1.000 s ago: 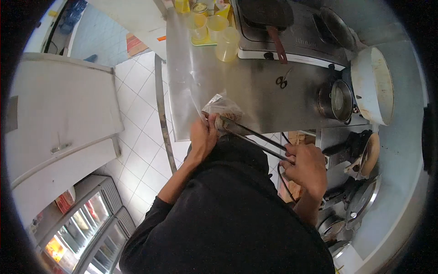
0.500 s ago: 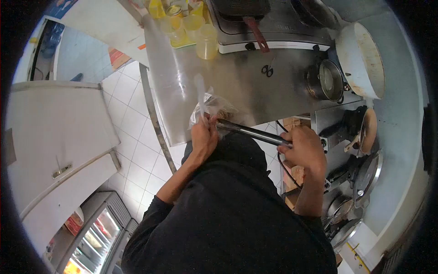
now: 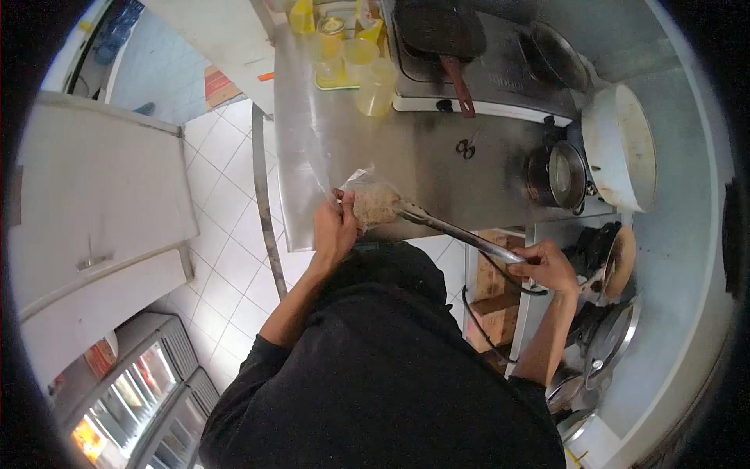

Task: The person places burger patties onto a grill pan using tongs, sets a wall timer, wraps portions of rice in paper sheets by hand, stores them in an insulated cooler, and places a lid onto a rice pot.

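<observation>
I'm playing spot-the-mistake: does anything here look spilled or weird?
I see no spill around the plastic bag. The white pot stands out: brownish marks show on its pale surface, so it looks stained or worn.

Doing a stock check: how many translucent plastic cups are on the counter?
3: left cup and middle cup side by side, front cup nearer the camera, beside the stove. Nested ones may be hidden.

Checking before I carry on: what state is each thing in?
Left hand: closed on bag
Right hand: closed on tongs
Bag: brownish contents inside
Tongs: arms close together, tips at bag
Scissors: lying on counter
Pan: on stove
Stove: no flame visible
Fridge: lit inside
</observation>
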Available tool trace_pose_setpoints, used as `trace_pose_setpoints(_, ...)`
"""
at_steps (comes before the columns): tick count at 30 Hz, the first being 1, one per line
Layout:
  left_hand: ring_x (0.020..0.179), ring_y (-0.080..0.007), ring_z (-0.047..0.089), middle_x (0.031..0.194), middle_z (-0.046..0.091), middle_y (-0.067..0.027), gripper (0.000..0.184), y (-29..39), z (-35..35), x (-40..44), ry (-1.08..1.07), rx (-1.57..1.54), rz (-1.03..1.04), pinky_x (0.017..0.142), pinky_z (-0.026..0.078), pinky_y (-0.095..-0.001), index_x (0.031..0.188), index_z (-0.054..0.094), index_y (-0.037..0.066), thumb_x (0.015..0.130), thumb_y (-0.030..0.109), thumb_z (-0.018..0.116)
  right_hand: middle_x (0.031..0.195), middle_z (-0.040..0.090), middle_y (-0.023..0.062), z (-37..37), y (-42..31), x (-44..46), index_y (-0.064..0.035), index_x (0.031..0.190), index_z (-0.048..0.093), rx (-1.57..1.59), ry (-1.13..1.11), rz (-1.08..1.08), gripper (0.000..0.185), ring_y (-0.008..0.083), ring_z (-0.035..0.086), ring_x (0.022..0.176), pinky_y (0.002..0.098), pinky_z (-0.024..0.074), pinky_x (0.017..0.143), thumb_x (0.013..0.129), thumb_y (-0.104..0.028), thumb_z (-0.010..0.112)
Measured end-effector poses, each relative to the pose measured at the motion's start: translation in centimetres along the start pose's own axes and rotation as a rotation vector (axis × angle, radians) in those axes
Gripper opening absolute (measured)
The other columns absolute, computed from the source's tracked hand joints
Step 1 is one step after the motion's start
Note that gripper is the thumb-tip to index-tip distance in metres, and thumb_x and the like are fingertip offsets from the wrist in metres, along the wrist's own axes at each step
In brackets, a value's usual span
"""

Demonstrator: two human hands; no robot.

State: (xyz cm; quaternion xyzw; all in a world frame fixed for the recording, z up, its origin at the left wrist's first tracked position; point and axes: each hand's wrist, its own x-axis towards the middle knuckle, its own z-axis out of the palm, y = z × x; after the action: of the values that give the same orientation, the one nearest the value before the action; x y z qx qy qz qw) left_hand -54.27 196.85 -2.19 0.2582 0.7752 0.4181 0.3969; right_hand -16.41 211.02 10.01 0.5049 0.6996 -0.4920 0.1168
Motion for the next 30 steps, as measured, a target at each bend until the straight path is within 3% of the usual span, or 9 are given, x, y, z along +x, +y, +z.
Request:
trace_pose_setpoints(3,0.047,-0.0227,0.062,0.052,0.059,-0.0119,0.038,-0.5,-0.1,0.3,0.026,-0.017,-0.002,0.047,0.046,-0.0372,0.096,0.055,-0.003,0.104,0.034,0.047,0.066,0.068,0.0029,-1.1,2.0,0.0,-0.0024,0.098,0.077,0.126,-0.034,0.165,0.025,0.0068,0.056,0.056,0.0249,0.0424,0.050,0.078,-0.016,0.080)
trace_pose_setpoints(6,0.047,-0.0215,0.062,0.053,0.059,-0.0120,0.038,-0.8,-0.2,0.6,0.054,-0.034,-0.026,0.047,0.047,-0.0360,0.096,0.055,-0.003,0.104,0.034,0.047,0.066,0.068,0.0035,-2.4,3.3,-0.3,0.0003,0.095,0.077,0.226,-0.047,0.129,0.025,0.0076,0.057,0.055,0.0259,0.0432,0.050,0.077,-0.017,0.082)
trace_pose_setpoints(10,0.047,-0.0205,0.062,0.053,0.059,-0.0114,0.038,-0.3,-0.1,0.4,0.069,-0.080,-0.031,0.047,0.047,-0.0348,0.096,0.055,-0.002,0.103,0.034,0.048,0.069,0.069,0.0065,-3.7,2.9,0.2,0.0030,0.089,0.076,0.372,0.101,0.081,0.019,0.0101,0.058,0.056,0.0264,0.0435,0.050,0.076,-0.010,0.082)
trace_pose_setpoints(14,0.046,-0.0200,0.062,0.052,0.059,-0.0109,0.038,-0.5,0.4,0.5,0.106,-0.048,0.036,0.046,0.047,-0.0343,0.096,0.055,-0.002,0.103,0.034,0.048,0.078,0.071,0.0083,-5.7,4.4,4.5,0.0029,0.087,0.075,0.510,0.134,-0.147,0.019,0.0118,0.056,0.054,0.0263,0.0438,0.050,0.079,-0.014,0.079)
trace_pose_setpoints(15,0.046,-0.0201,0.062,0.052,0.058,-0.0108,0.038,-0.2,0.4,0.3,0.122,-0.029,0.058,0.046,0.047,-0.0344,0.095,0.055,-0.002,0.103,0.034,0.048,0.076,0.070,0.0088,-5.9,3.3,5.5,0.0030,0.094,0.074,0.445,0.265,-0.013,0.025,0.0116,0.056,0.053,0.0251,0.0437,0.050,0.082,-0.019,0.077)
trace_pose_setpoints(18,0.045,-0.0203,0.062,0.052,0.058,-0.0105,0.038,0.2,0.6,0.0,0.133,-0.051,0.059,0.045,0.046,-0.0345,0.094,0.055,-0.002,0.103,0.034,0.048,0.076,0.069,0.0078,-7.8,1.1,10.7,0.0031,0.100,0.072,0.555,0.317,0.016,0.027,0.0113,0.057,0.054,0.0247,0.0450,0.050,0.084,-0.019,0.075)
trace_pose_setpoints(22,0.044,-0.0206,0.061,0.051,0.057,-0.0107,0.038,-1.0,0.7,0.3,0.153,-0.052,0.139,0.044,0.045,-0.0342,0.093,0.055,-0.002,0.103,0.034,0.049,0.078,0.068,0.0049,-11.1,-0.5,17.2,0.0015,0.102,0.070,0.620,0.267,-0.026,0.026,0.0106,0.058,0.056,0.0248,0.0465,0.049,0.086,-0.020,0.072)
trace_pose_setpoints(28,0.046,-0.0240,0.062,0.053,0.059,-0.0131,0.037,-0.1,0.3,-0.6,0.148,-0.088,0.056,0.050,0.048,-0.0372,0.094,0.057,-0.003,0.103,0.032,0.048,0.084,0.069,0.0048,-11.8,-1.4,19.2,-0.0001,0.105,0.068,0.749,0.151,-0.028,0.027,0.0115,0.057,0.053,0.0259,0.0456,0.046,0.088,-0.020,0.072)
trace_pose_setpoints(30,0.051,-0.0292,0.064,0.056,0.060,-0.0169,0.037,-1.5,0.9,0.3,0.291,0.010,0.214,0.054,0.049,-0.0399,0.092,0.058,-0.003,0.102,0.031,0.049,0.086,0.069,0.0055,-10.6,0.3,18.0,0.0003,0.108,0.066,0.823,0.212,-0.015,0.032,0.0132,0.057,0.053,0.0273,0.0456,0.045,0.085,-0.021,0.074)
